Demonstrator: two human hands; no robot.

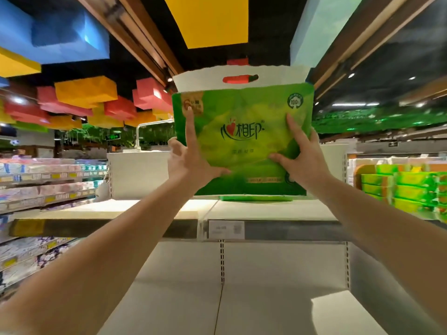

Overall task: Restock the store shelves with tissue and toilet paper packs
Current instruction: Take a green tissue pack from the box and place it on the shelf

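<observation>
A green tissue pack (244,110) with a white carry handle on top stands upright on the top shelf (154,209), straight ahead at arm's length. My left hand (186,155) touches its left front, forefinger straight up the face and thumb under the lower part. My right hand (300,153) lies against its right front with fingers spread over the side and thumb across the face. Both arms are stretched up and forward.
Below the top shelf a white shelf board (242,298) lies bare, with a price tag (226,229) on the rail above it. More green packs (408,189) fill shelves at the right. Pastel packs (43,189) line shelves at the left.
</observation>
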